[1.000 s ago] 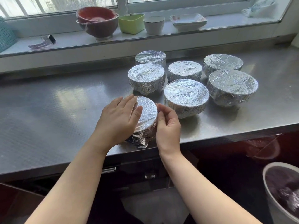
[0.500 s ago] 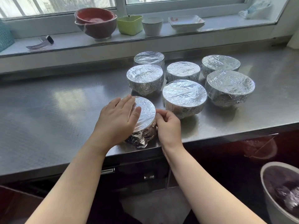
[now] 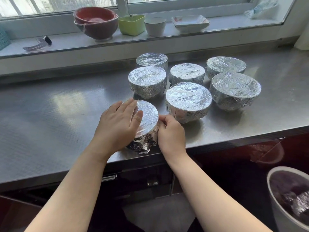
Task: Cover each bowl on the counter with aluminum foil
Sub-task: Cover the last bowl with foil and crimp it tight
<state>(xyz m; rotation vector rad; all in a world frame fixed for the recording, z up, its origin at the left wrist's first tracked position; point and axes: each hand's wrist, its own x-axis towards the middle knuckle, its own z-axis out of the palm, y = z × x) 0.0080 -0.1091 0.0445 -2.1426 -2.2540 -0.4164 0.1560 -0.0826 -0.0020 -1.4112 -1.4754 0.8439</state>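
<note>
A foil-covered bowl (image 3: 148, 114) stands near the front edge of the steel counter (image 3: 50, 118). My left hand (image 3: 118, 124) lies flat on its top and left side, fingers straight. At the bowl's right rim, my right hand (image 3: 170, 133) has its fingers curled against the foil and pinches it to the bowl's side. Loose crumpled foil (image 3: 142, 144) hangs at the bowl's near base. Behind it stand several more bowls fully wrapped in foil, the nearest (image 3: 188, 101) just right of my right hand.
On the windowsill stand stacked red-brown bowls (image 3: 96, 22), a green square container (image 3: 131, 24), a white cup (image 3: 155, 25) and a white square dish (image 3: 190, 22). A watch (image 3: 39, 43) lies there at the left. A grey bin (image 3: 289, 198) stands on the floor at lower right.
My right hand has slid a little lower along the bowl's right rim, pressing the foil down. My left hand stays on top of the bowl.
</note>
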